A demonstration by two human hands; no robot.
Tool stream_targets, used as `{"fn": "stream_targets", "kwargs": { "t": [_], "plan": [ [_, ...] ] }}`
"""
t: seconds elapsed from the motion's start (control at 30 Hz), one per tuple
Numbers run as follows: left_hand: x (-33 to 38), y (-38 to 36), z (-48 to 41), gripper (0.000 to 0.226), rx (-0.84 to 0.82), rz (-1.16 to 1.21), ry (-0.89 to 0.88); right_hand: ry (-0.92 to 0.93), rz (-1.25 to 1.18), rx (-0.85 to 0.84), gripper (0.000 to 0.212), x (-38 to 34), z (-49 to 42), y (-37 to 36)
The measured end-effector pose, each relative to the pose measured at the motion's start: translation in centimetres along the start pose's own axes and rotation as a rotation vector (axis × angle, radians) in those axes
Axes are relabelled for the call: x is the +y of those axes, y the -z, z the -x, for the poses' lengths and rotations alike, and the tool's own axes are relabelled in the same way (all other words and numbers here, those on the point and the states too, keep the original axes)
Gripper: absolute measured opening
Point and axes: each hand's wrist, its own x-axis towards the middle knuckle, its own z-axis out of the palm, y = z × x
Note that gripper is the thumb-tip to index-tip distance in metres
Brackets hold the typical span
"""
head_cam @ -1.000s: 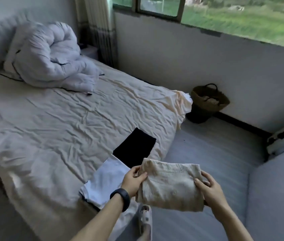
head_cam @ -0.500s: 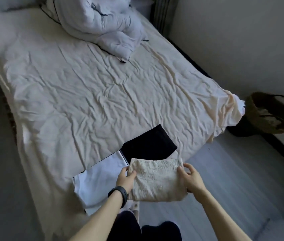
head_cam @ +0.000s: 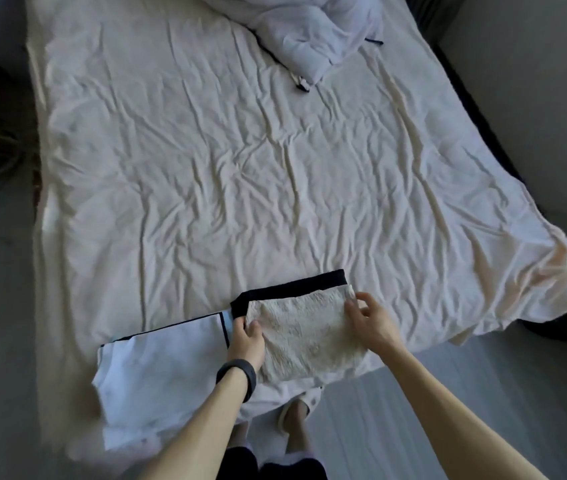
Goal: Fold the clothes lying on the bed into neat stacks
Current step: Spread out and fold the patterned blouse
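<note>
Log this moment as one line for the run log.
step: stacking | cream cloth: on black cloth | left hand: holds its left edge | right hand: at right corner | white cloth: folded beside

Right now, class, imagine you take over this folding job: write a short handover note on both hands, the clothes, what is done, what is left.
Left hand grips the left edge of the folded cream garment.
Right hand is at its far right corner; whether it pinches is unclear.
The cream garment lies on the folded black garment; a folded white garment sits beside them near the front edge of the bed.
Done: three pieces folded.
Left: let go, square the stack.
</note>
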Motion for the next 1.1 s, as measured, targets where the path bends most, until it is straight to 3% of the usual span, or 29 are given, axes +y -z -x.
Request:
{"fn": "stream_targets", "kwargs": {
  "t": [0.2,0.4,0.47,0.53,0.6,0.67,0.77,0.83,0.93,1.1],
  "plan": [
    [-0.5,-4.0,-3.8,0.045,0.204,-0.053,0.102,0.045,0.098,-0.072,0.042,1.3,-7.5,-2.6],
    [-3.1,-6.7,-6.4,0.042,0.308,-0.088,0.035,0.03,0.03,-0.056,0.039,3.8,-9.1,-5.0],
    [-3.3,-7.0,-6.2,0.042,0.429,-0.145,-0.077,0.03,0.028,-0.025,0.036,3.8,-9.1,-5.1],
    [-3.3,-7.2,-5.1,0.045,0.559,-0.392,-0.37,0.018,0.052,0.015,0.033,3.6,-8.8,-5.3],
    [-3.3,-8.0,-4.1,0.057,0.463,-0.707,-0.693,0.026,0.081,0.041,0.031,3.3,-8.5,-5.5],
    [-3.4,-9.0,-3.8,0.066,0.277,-0.91,-0.844,0.051,0.095,0.052,0.03,3.0,-8.1,-5.7],
    [-4.3,-9.6,-5.2,0.07,0.186,-1.077,-0.743,0.186,0.197,0.14,0.033,3.4,-7.8,-6.2],
    [-4.9,-9.3,-6.2,0.071,0.141,-1.134,-0.683,0.437,0.364,0.231,0.048,4.4,-7.6,-6.6],
    [-5.2,-8.9,-7.1,0.076,0.127,-1.155,-0.666,0.771,0.555,0.166,0.058,6.3,-8.1,-7.6],
    [-6.0,-9.0,-9.5,0.084,0.135,-1.097,-0.688,0.695,0.613,0.123,0.061,8.2,-11.1,-9.7]
  ]
}}
